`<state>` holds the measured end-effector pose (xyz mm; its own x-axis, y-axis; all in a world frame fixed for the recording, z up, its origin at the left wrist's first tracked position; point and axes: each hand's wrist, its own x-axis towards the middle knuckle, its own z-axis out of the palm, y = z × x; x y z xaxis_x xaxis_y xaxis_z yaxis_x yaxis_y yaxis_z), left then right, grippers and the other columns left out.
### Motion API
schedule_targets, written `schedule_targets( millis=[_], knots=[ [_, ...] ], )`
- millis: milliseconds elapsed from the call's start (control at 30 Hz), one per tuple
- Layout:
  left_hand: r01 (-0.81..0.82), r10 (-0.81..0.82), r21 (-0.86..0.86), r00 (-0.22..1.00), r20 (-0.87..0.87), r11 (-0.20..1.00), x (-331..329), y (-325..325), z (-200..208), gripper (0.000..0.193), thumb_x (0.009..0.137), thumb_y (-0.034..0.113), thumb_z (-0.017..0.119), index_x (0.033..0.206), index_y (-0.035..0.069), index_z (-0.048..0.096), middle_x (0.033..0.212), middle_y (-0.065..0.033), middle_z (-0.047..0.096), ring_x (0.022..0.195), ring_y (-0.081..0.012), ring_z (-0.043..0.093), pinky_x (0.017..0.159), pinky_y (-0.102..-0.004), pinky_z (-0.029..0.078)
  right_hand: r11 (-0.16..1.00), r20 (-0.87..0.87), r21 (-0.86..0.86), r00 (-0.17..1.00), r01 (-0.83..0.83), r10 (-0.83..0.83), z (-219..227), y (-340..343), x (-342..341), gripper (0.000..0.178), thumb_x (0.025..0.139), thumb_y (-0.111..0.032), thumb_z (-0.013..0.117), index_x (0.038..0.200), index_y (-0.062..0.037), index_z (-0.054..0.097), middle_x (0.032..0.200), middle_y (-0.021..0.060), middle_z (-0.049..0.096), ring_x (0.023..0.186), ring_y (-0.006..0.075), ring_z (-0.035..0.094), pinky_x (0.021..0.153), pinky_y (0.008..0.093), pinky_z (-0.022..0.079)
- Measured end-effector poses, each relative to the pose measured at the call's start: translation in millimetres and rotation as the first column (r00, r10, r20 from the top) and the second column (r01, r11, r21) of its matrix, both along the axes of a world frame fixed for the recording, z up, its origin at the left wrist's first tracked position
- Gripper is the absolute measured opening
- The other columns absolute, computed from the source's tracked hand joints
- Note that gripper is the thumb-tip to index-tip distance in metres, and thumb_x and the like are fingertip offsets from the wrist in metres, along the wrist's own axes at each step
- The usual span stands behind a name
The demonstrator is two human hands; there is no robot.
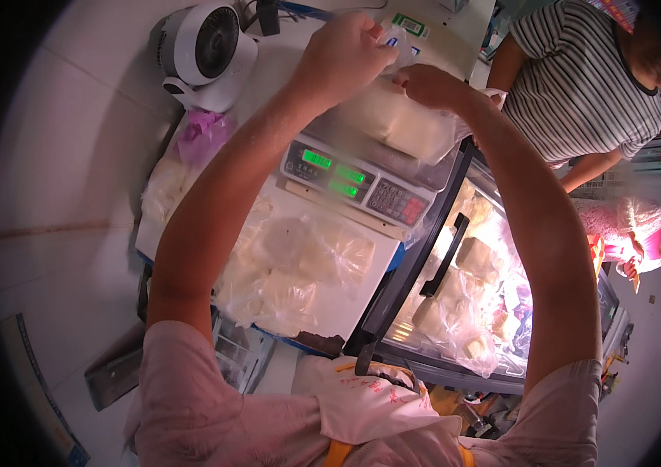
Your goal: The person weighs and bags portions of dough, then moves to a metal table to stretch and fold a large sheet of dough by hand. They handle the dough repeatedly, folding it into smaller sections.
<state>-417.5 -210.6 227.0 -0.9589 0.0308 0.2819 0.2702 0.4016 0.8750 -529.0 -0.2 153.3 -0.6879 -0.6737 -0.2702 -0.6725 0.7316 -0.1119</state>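
Both arms reach out to the far side of a digital scale [354, 180] with green lit displays and a keypad. On its pan lies a clear plastic bag [412, 124] with a pale, blocky food inside, perhaps tofu. My left hand [350, 54] is closed in a pinch on the bag's gathered top. Close by on the right, my right hand [430, 86] has its fingers curled at the same bag top, its fingertips partly hidden.
A white fan [210, 54] and a pink plastic bag [204, 136] stand left. Several clear bags [291, 265] of pale food lie nearer. Right is a lit glass display case [463, 288] with a black handle [446, 255]. A person in a striped shirt [572, 78] stands beyond; another person [634, 233] is farther right.
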Motion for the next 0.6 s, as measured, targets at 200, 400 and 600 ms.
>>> schedule_targets(
  millis=[200, 400, 600],
  knots=[
    [-0.118, 0.119, -0.068, 0.993, 0.01, 0.991, 14, 3, 23, 0.034, 0.086, 0.025, 0.079, 0.1, -0.003, 0.067, 0.093, -0.0171, 0.073, 0.09, -0.0284, 0.073, 0.082, -0.0388, 0.056, 0.993, -0.027, 0.055, 0.994, -0.105, 0.107, -7, -10, -15, 0.035, 0.106, -0.03, 0.055, 0.11, -0.0016, 0.074, 0.112, 0.023, 0.074, 0.1, 0.0418, 0.07, 0.088, 0.0506, 0.054],
    [-0.05, 0.048, -0.072, 0.998, -0.038, 0.996, 7, 9, 21, 0.03, 0.086, 0.022, 0.077, 0.099, -0.003, 0.066, 0.091, -0.0166, 0.073, 0.088, -0.0263, 0.072, 0.08, -0.0379, 0.055, 0.968, -0.121, 0.131, 0.965, -0.215, 0.231, 8, -8, -3, 0.042, 0.105, -0.04, 0.054, 0.105, -0.0034, 0.076, 0.104, 0.0227, 0.075, 0.097, 0.0427, 0.071, 0.087, 0.0517, 0.056],
    [-0.088, 0.088, -0.011, 0.996, -0.012, 0.996, 11, 7, 15, 0.03, 0.087, 0.022, 0.077, 0.1, -0.002, 0.066, 0.091, -0.0161, 0.072, 0.087, -0.0263, 0.071, 0.081, -0.0376, 0.055, 0.988, -0.086, -0.147, 0.996, -0.034, 0.021, 30, -3, 23, 0.036, 0.102, -0.035, 0.061, 0.11, -0.0052, 0.078, 0.102, 0.02, 0.076, 0.098, 0.0401, 0.073, 0.089, 0.0497, 0.056]
  ],
)
